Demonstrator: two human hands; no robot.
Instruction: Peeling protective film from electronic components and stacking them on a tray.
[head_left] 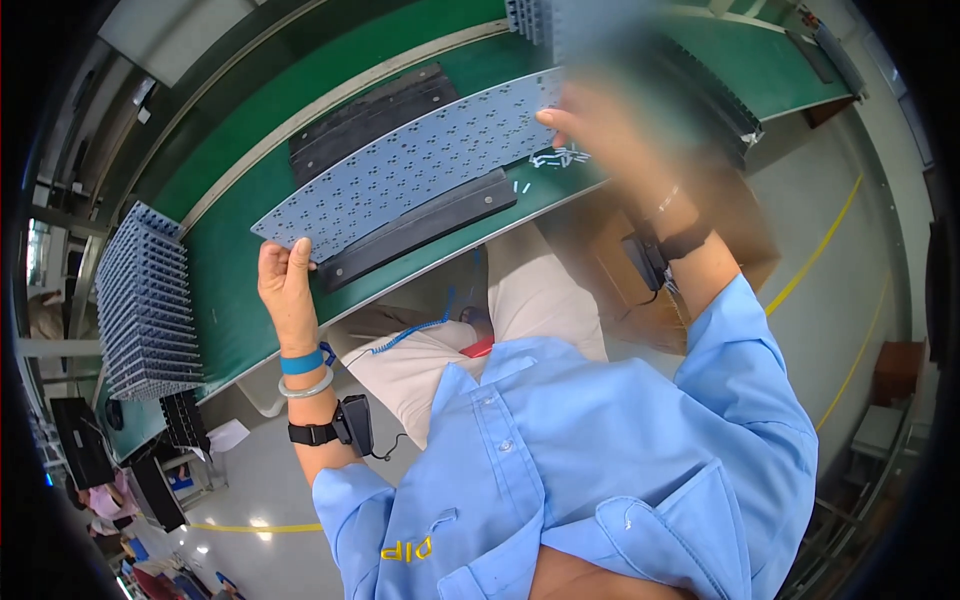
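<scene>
A pale blue perforated board (415, 160) slants above a green table (225, 255), at eleven o'clock from the person's blue shirt (600, 440). Around the board's middle, the left hand (287, 280) pinches its eight o'clock corner, thumb on the near face; the right hand (605, 115) grasps its two o'clock end, fingers partly blurred. Black bars (425, 230) lie at six and eleven, white pieces (560, 158) at three.

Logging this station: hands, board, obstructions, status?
Left hand, right hand: gripping board, opposite ends. Board perforated, near black bars; contact unclear. Loose white pieces on bench, near right hand.
</scene>
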